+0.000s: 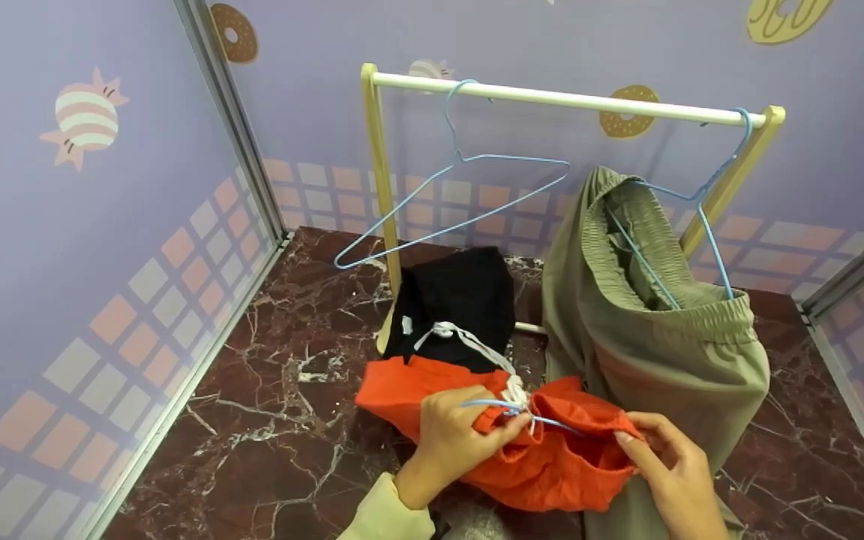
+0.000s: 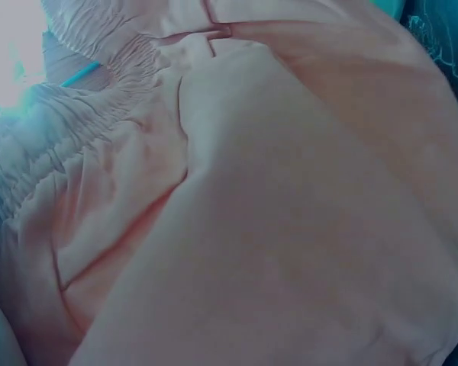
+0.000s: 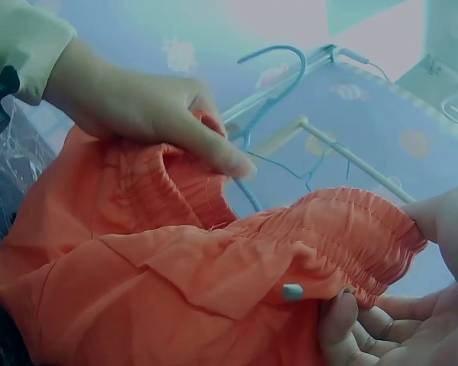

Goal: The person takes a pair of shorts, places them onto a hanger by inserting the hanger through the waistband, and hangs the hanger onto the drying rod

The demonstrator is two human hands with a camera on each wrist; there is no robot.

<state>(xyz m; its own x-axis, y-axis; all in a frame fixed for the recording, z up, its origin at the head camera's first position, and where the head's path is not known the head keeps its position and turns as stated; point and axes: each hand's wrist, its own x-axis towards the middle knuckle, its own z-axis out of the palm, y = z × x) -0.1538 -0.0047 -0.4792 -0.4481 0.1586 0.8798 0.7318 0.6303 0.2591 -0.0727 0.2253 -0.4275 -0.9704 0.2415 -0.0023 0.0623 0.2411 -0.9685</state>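
Orange elastic-waist pants [image 1: 552, 472] are held up in front of me, bunched, with the waistband gathered in folds. My left hand [image 1: 454, 439] grips a blue hanger [image 1: 481, 403] near its hook together with some waistband. The hanger's lower part runs into the waist opening, and its far end is hidden. My right hand [image 1: 676, 472] pinches the right side of the waistband between thumb and fingers. In the right wrist view the hanger's hook [image 3: 296, 65] sticks up past the left thumb. Pale-looking cloth [image 2: 259, 206] fills most of the left wrist view.
A rack's white bar [image 1: 574, 99] carries a bare blue hanger [image 1: 454, 165] and olive pants [image 1: 642, 352] on another hanger. A black garment [image 1: 469, 292] lies behind the orange pants, with a white cord [image 1: 469, 337] over it. Walls stand left and right of the marbled floor [image 1: 252, 420].
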